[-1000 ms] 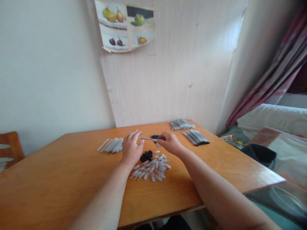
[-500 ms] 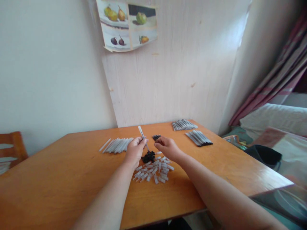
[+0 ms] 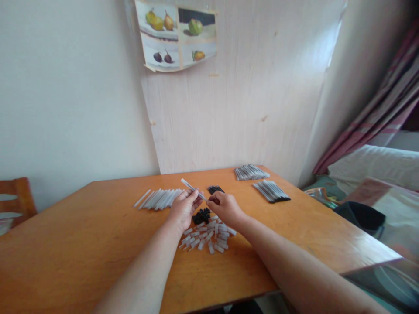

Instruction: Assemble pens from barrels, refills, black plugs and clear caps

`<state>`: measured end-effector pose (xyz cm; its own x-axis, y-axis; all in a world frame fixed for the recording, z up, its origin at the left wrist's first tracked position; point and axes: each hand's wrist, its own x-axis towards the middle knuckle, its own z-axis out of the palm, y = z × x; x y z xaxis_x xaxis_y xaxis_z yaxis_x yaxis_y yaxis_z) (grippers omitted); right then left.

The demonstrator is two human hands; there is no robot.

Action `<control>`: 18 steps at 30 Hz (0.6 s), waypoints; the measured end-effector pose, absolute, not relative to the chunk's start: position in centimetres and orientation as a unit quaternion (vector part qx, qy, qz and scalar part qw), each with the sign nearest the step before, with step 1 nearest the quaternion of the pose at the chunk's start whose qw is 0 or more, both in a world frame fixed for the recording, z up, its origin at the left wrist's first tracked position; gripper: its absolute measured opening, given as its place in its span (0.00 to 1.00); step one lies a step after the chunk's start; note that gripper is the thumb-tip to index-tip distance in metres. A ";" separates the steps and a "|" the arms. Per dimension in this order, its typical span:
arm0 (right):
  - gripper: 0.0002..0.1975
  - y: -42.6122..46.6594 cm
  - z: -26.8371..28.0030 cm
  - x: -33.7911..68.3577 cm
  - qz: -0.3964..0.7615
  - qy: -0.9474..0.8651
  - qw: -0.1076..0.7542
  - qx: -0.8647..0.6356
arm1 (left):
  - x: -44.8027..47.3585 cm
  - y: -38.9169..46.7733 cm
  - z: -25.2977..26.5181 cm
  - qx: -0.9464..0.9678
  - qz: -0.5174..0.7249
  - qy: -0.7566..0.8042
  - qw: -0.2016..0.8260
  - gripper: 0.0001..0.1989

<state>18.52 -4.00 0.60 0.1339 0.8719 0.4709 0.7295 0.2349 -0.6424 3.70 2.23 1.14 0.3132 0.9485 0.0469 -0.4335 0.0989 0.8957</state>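
A slim translucent pen barrel (image 3: 187, 184) slants down to the right in the fingers of my left hand (image 3: 182, 209), which is closed round its middle. The fingertips of my right hand (image 3: 226, 208) are pinched at the barrel's lower end; any small part between them is hidden. Below the hands lies a heap of small black plugs (image 3: 201, 216). Nearer to me spread many short whitish caps (image 3: 209, 236). Beyond my right fingers shows a bundle of thin dark sticks (image 3: 215, 189). Left of my left hand, clear empty tubes (image 3: 160, 199) lie in a row.
At the right of the wooden table (image 3: 108, 235) lie two groups of assembled-looking pens, a nearer row (image 3: 271, 192) and a farther one (image 3: 251, 172). A chair (image 3: 19, 196) stands at the left, a dark bin (image 3: 360, 216) at the right. Fruit pictures (image 3: 176, 37) hang on the wall.
The pen barrel has tipped from steep to more slanted, its lower end swinging right. My right hand has come slightly down and left to meet that end.
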 end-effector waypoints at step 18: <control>0.16 -6.7 6.9 28.0 -0.068 -0.463 0.363 -0.806 | 3.1 2.9 1.1 0.611 0.510 0.378 0.473 0.22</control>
<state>28.00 -6.69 6.88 0.5624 0.6967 0.4453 0.7953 -0.3084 -0.5220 3.13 2.92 1.10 0.1943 0.9442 0.2661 -0.0212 -0.2671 0.9634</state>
